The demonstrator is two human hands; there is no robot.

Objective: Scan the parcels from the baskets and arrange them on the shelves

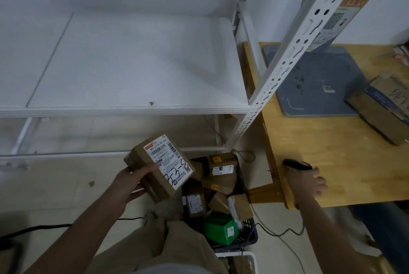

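Cardboard parcel [159, 169] gripped in my left hand [130, 183], thumb on its label, near the black basket [250, 237]. Right hand [307, 181] blurred at the scanner [295, 163] on the wooden table [332, 154]; whether its fingers are curled or apart is unreadable. White shelf [132, 63] ahead.

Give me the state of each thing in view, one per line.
left hand: grips the labelled parcel.
labelled parcel: held in the air, label facing up.
right hand: on the barcode scanner, grip too blurred to tell.
barcode scanner: lying at the wooden table edge.
black basket: on the floor, holding parcels.
green box: lying in the black basket.
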